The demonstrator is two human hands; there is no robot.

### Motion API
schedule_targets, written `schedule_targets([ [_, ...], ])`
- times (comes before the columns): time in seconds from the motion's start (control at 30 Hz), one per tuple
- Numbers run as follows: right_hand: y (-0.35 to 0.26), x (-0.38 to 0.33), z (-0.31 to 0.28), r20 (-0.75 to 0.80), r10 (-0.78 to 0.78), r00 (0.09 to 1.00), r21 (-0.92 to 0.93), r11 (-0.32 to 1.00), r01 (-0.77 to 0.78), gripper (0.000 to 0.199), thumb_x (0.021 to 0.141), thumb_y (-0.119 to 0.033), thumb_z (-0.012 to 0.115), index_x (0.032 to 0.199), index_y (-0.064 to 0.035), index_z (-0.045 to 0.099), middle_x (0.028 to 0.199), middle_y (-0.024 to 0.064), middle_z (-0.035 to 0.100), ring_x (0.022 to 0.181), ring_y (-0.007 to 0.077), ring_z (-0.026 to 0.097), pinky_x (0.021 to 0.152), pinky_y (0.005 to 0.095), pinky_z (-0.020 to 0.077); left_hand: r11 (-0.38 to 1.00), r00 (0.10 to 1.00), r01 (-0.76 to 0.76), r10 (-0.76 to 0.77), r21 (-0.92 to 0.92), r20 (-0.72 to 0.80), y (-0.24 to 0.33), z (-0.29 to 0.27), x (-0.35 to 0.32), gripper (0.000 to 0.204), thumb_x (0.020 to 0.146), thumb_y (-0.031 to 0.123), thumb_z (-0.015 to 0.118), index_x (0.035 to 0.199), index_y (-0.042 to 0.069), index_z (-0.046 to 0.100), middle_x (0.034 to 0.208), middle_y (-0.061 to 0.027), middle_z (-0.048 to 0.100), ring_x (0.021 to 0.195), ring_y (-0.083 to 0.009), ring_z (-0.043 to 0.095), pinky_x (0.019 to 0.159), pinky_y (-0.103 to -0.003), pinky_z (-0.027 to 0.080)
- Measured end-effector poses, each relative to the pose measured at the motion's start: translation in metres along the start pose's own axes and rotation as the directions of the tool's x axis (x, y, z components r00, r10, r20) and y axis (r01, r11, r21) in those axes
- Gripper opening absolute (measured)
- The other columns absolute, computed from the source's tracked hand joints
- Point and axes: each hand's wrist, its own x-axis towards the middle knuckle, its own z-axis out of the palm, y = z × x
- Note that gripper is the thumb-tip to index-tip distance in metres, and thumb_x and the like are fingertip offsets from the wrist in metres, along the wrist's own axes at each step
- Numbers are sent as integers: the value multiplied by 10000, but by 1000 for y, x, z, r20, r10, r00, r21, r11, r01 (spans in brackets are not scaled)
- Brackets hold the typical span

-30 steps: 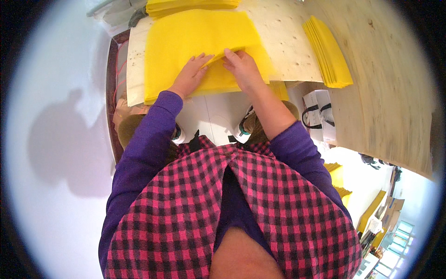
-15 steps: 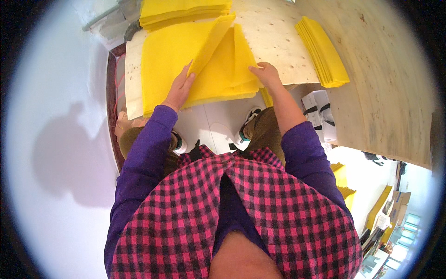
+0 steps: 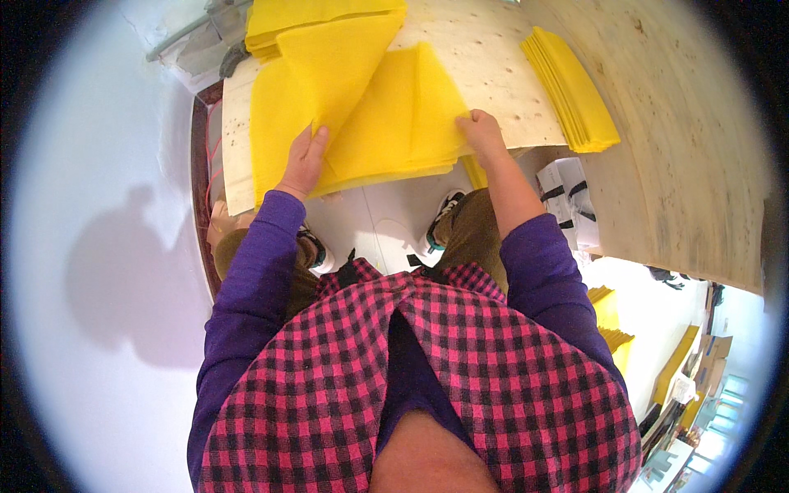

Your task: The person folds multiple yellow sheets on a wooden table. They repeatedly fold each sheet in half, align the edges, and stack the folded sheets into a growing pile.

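A stack of thin yellow fabric-like sheets (image 3: 386,140) lies on the pale wooden board in front of me. Part of the top layer is turned up into a large flap (image 3: 333,66) that leans over to the left. At the flap's lower corner, my left hand (image 3: 302,164) is closed with the thumb against the fabric, pinching it. My right hand (image 3: 483,134) has its fingers curled on the right edge of the yellow sheet, closed on it. The fingertips under the fabric are hidden on both sides.
Behind lies another yellow pile (image 3: 320,16). A folded yellow stack (image 3: 571,90) rests at the right by a tall wooden panel (image 3: 674,148). The wooden board (image 3: 501,82) ends near my knees. A white box with black straps (image 3: 569,201) stands below right; a white wall (image 3: 107,271) is left.
The flap has swung over to the left and lies wider. My left hand has moved slightly left and nearer to me. My right hand has shifted a little right, its fingers now more curled.
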Motion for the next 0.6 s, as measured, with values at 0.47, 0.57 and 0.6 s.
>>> schedule_targets([
  [0.47, 3, -8, -3, 165, 82, 983, 332, 934, -134, 140, 810, -102, 632, 917, -14, 609, 773, 33, 593, 659, 111, 538, 574, 236, 438, 983, 994, 28, -47, -181, -100, -6, -17, 12, 427, 944, 335, 431, 1094, -47, 547, 1046, -170, 599, 970, -333, 538, 869, -366, 398],
  [0.57, 4, -4, -6, 156, 51, 986, 278, 956, -93, 159, 800, -93, 644, 928, -5, 608, 760, 28, 594, 619, 101, 518, 543, 226, 414, 996, 985, -48, 60, 75, -163, -14, -29, 15, 394, 943, 306, 440, 1122, -28, 548, 1056, -167, 599, 982, -297, 543, 872, -346, 398],
  [0.6, 4, -4, -5, 135, 40, 990, 258, 963, -75, 162, 801, -92, 642, 931, -3, 609, 758, 27, 593, 609, 97, 513, 535, 223, 407, 995, 979, -66, 80, 77, -188, -16, -33, 19, 386, 944, 299, 441, 1126, -24, 548, 1055, -152, 602, 981, -273, 546, 869, -334, 400],
])
